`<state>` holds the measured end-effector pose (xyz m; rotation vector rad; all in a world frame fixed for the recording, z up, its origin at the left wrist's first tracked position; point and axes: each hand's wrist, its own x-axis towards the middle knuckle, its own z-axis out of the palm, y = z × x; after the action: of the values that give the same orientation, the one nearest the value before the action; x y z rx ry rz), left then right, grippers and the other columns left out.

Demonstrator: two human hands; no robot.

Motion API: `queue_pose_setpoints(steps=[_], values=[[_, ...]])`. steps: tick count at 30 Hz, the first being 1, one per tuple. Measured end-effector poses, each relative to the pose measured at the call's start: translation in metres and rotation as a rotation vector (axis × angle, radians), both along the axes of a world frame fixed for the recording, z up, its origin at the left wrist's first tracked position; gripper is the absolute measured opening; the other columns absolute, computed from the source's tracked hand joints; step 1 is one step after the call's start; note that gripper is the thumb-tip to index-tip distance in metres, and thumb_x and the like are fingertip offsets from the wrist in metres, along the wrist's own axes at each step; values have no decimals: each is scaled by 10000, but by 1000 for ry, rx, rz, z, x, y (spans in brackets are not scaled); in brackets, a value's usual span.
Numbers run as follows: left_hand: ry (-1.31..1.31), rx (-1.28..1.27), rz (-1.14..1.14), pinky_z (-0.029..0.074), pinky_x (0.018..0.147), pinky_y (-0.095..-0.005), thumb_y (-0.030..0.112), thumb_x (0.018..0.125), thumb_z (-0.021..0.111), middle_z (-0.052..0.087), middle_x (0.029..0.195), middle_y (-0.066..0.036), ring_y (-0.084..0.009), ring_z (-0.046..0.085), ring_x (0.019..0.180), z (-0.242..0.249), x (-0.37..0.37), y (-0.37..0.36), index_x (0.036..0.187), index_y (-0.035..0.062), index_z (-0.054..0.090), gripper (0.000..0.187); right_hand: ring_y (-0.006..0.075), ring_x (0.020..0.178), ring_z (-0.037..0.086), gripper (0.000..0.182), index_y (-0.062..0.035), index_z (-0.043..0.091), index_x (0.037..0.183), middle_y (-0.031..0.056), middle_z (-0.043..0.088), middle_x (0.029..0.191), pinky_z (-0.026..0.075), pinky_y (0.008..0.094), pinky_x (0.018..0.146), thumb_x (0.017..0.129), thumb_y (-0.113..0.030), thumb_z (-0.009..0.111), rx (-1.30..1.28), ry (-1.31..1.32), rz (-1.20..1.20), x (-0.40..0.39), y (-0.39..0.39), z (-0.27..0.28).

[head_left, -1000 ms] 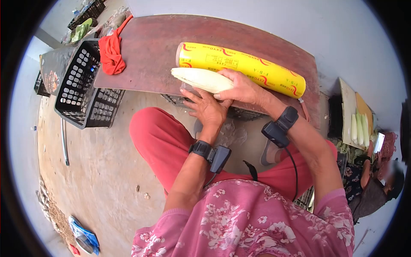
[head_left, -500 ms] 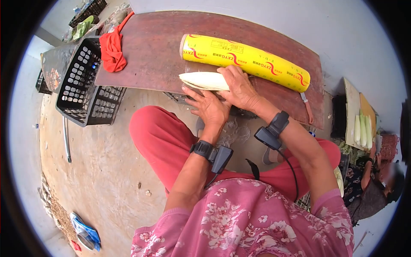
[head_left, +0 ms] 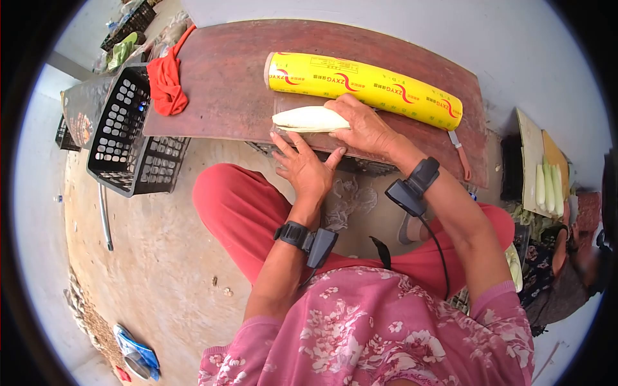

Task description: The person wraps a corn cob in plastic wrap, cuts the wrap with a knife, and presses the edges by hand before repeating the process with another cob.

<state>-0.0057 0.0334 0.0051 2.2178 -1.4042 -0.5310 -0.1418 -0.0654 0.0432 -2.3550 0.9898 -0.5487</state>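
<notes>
A pale, pointed ear of corn in its husk (head_left: 302, 119) lies along the front part of the reddish-brown table. My right hand (head_left: 364, 128) is closed around its right end, thumb on the near side. Just below the corn, my left hand (head_left: 304, 170) is spread at the table's front edge, fingers apart, holding nothing. Behind the corn lies a big yellow roll of cling film (head_left: 367, 87). A faint clear sheet seems to run from the roll beneath the corn.
A knife with a reddish handle (head_left: 463, 161) lies at the table's right end. A red cloth (head_left: 166, 87) hangs over the left corner beside a black crate (head_left: 122, 132). Several pale green ears (head_left: 549, 186) rest on a board at right, near another person (head_left: 553, 276).
My left hand has come off the corn and moved down and left, its fingers spreading. The corn has turned slightly in my right hand. The roll has shifted slightly left.
</notes>
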Motion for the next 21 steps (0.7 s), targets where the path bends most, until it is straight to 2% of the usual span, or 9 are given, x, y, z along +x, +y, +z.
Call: queue_pose_setpoints(steps=[5,7,8,11,14,18,21], values=[[-22,-35,-59,288,1017,-639,445,751,762,110,1547,-250,-473,273,1354,6,20,5,1459,6,234,987,328,1144,500,524,-82,515,1270,136,501,1179,406,435,965,775,-140,678,9,26,-10,-1,0,-6],[-6,-24,-104,336,1001,-600,375,766,762,162,1547,-224,-425,351,1331,10,37,3,1436,7,288,899,327,1126,514,528,-48,500,1283,145,504,1168,424,412,963,783,-89,662,-15,39,-14,-1,2,-3],[-29,-99,-112,412,968,-512,268,779,741,352,1472,-210,-391,464,1252,8,48,3,1353,12,433,700,327,1118,521,529,-31,492,1289,150,506,1162,433,400,962,786,-63,654,-28,45,-16,0,4,-1],[10,28,-171,462,922,-454,202,791,700,524,1310,-213,-399,539,1149,33,86,-9,1244,24,560,506,322,1114,516,529,-41,490,1295,144,499,1168,428,407,960,791,-70,650,-26,61,-8,-1,4,1],[-43,-2,-60,468,912,-446,141,791,658,612,1153,-203,-397,565,1089,60,102,-23,1162,36,625,387,316,1109,511,532,-53,486,1300,137,492,1175,422,417,954,792,-74,644,-16,84,-18,-1,6,3],[-193,-184,-304,462,929,-441,100,770,657,611,1169,-206,-385,552,1114,57,126,-46,1170,31,621,408,307,1108,505,516,-82,491,1292,123,487,1175,419,425,940,799,-85,643,-3,113,-27,1,7,3],[-123,-328,-542,455,936,-445,105,750,694,617,1157,-201,-375,546,1125,56,117,-59,1168,26,618,432,304,1107,504,496,-98,499,1278,115,488,1170,419,427,933,805,-98,648,4,108,-34,1,5,2]])
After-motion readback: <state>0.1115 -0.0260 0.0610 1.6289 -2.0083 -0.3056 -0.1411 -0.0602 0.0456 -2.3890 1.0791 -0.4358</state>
